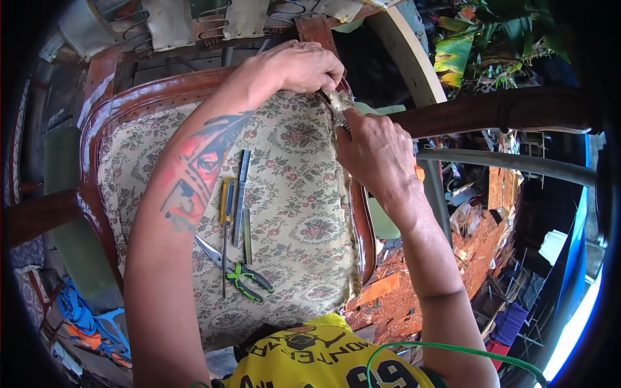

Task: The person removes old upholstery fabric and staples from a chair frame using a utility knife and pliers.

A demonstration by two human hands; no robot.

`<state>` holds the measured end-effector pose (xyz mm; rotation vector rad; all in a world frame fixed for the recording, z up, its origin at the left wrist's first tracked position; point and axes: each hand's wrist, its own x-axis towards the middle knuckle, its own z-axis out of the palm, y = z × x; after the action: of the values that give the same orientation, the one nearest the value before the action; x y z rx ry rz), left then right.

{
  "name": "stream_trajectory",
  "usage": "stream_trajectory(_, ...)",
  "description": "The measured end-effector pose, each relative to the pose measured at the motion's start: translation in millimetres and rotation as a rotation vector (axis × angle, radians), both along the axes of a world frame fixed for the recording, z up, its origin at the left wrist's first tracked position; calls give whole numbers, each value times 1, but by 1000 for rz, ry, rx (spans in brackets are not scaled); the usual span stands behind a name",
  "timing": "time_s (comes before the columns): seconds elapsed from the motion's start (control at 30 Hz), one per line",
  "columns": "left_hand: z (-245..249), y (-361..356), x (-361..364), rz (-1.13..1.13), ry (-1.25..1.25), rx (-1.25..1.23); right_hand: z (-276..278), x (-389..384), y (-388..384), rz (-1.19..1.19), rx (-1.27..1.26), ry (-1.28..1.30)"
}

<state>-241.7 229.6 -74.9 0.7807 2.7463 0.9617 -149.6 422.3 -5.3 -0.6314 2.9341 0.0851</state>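
Fabric (291,194), floral woven upholstery, pinched at one o'clock by my left hand (304,64) and right hand (372,152) (green-handled pliers (236,268) at seven).

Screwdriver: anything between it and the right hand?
Head view: metal strips beside the screwdriver, then bare floral fabric up to the right hand.

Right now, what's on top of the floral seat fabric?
On the floral fabric lie a yellow-handled screwdriver, green-handled pliers and metal strips. The left hand pinches its far edge, the right hand beside it, and the left forearm crosses it; whatever lies beneath is hidden.
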Motion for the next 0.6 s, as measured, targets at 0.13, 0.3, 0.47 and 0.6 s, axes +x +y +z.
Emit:
stream_trajectory(0.13, 0, -3, -1, -39, 3, 7, 4, 2, -6, 5, -20, -21)
stream_trajectory(0.3, 0, -2, -2, -33, -29, -14, -5, -6, -8, 22, 21, 11)
stream_trajectory(0.47, -1, 6, -1, -14, 24, 76, 6, 1, -9, 29, 80, 2)
stream_trajectory(0.6, 16, 15, 6, -63, -12, 154, 40, 28, 3, -68, -10, -33)
